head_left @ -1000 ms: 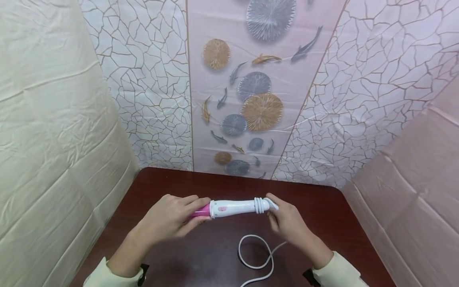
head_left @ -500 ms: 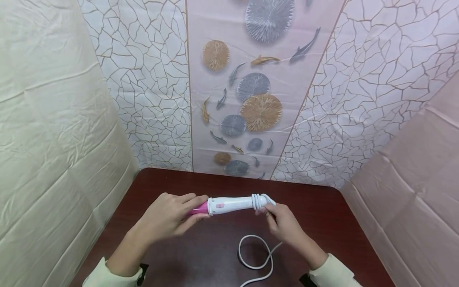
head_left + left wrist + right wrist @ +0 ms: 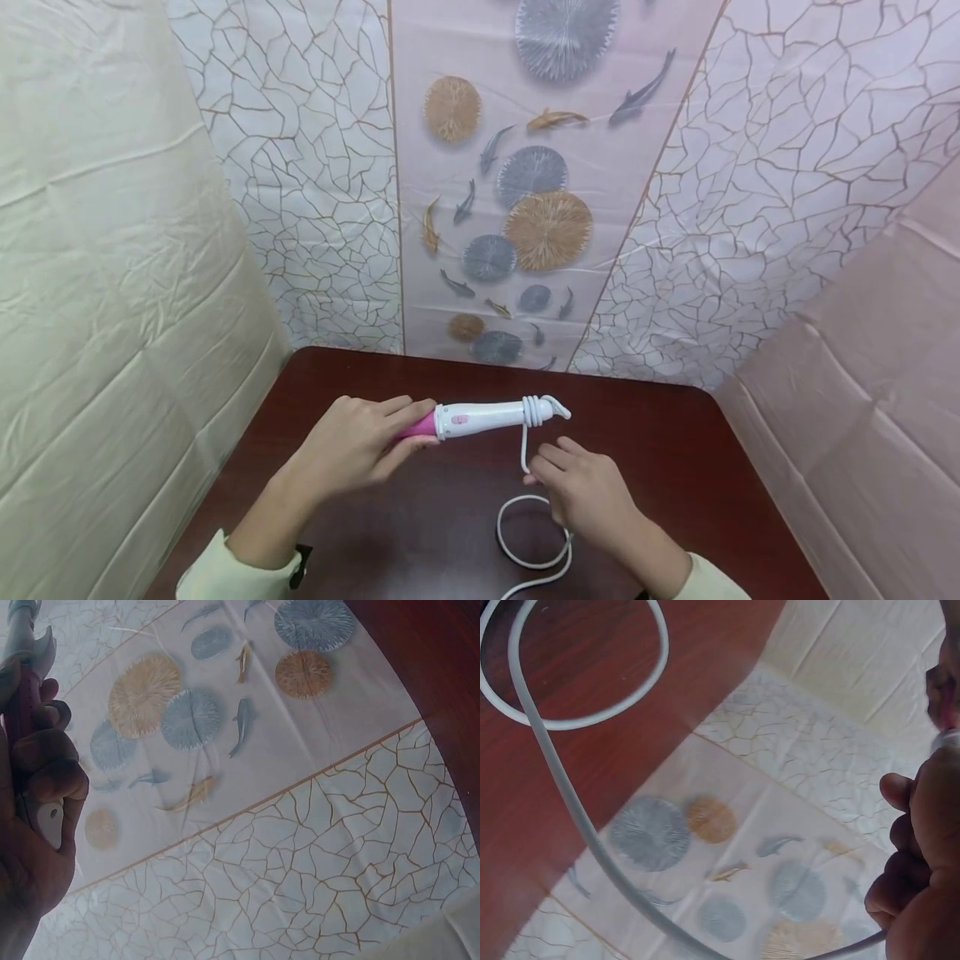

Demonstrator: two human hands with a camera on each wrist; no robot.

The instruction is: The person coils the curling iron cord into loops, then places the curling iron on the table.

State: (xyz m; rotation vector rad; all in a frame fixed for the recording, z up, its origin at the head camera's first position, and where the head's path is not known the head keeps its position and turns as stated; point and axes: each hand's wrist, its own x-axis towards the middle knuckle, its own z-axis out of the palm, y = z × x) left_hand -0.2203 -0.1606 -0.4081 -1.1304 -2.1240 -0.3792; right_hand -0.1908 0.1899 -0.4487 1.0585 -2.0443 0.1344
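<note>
A curling iron [image 3: 480, 419] with a white handle and pink barrel is held above the table, its handle end to the right. My left hand [image 3: 356, 442] grips the pink barrel; in the left wrist view its fingers [image 3: 49, 761] curl round it. White power cord [image 3: 532, 411] is wound several turns round the handle's end. From these turns a length of cord hangs down to my right hand [image 3: 588, 496], which pinches it just below and right of the handle. In the right wrist view the cord [image 3: 592, 832] runs on from the curled right hand [image 3: 922, 862].
A loop of the same cord [image 3: 500, 537] lies on the dark red-brown table [image 3: 420, 517], running off toward the near edge. Patterned cloth [image 3: 495, 208] with fish and round motifs hangs behind the table. Pale padded walls [image 3: 135, 333] stand at both sides.
My right hand has moved from the handle's end down toward me, drawing out a length of cord below the turns. The left hand keeps its grip; the iron tilts slightly up at the right.
</note>
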